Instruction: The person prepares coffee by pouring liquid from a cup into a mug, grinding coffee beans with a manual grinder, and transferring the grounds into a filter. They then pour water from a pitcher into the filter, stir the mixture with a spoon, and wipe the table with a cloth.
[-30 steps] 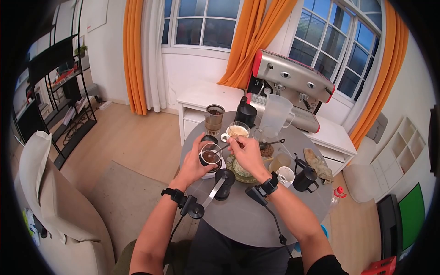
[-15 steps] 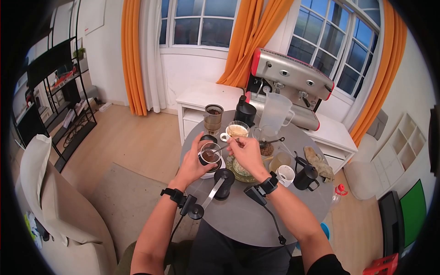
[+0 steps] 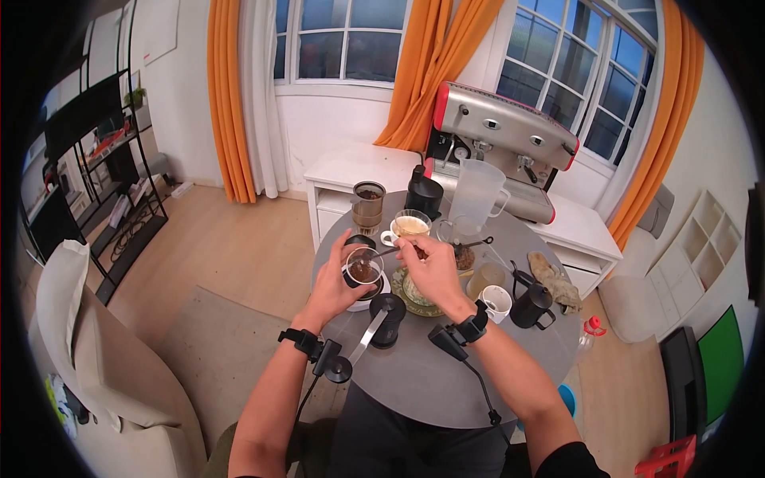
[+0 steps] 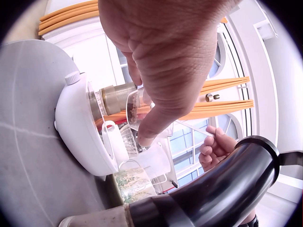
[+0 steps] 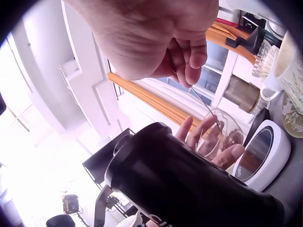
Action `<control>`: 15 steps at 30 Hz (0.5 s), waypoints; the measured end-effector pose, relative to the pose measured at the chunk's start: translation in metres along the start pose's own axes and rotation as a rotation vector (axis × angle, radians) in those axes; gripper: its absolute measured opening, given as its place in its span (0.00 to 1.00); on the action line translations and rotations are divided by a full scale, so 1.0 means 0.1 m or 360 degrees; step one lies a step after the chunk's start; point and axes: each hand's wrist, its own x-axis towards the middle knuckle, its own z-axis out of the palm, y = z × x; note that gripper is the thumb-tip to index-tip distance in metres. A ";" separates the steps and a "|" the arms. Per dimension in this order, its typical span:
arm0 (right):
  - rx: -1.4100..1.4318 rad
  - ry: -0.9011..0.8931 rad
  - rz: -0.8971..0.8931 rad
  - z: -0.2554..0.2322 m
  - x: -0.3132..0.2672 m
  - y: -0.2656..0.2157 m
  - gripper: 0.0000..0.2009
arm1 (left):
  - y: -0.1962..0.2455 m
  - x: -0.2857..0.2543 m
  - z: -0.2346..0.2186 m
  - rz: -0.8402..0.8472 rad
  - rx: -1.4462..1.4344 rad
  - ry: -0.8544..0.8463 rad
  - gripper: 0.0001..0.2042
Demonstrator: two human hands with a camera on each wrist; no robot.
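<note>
My left hand [image 3: 328, 288] grips a small clear glass [image 3: 364, 271] tilted toward me, with dark brown grounds in its bottom. Between thumb and fingertips, my right hand [image 3: 434, 275] pinches a thin metal spoon [image 5: 202, 98], whose far end reaches into the glass. A white scale [image 5: 280, 150] with a dark round top stands below the glass. Close in front of it is a black hand grinder [image 3: 388, 320] with a long crank; it fills the lower part of both wrist views.
Behind the hands stand a cup with a paper filter [image 3: 410, 225], a brown-tinted canister [image 3: 368, 209], a black kettle [image 3: 424, 193] and a plastic pitcher [image 3: 478, 191]. To the right are a white mug [image 3: 496, 300], a black pot [image 3: 531, 309] and a cloth [image 3: 554, 285].
Both hands keep their hold on the glass and the spoon. The spoon's end shifts slightly inside the glass, and the head view drifts a little.
</note>
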 end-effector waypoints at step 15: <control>0.0145 -0.0094 0.0263 0.00 -0.01 0.19 0.14 | 0.03 0.02 0.01 0.0032 -0.0009 -0.0015 0.59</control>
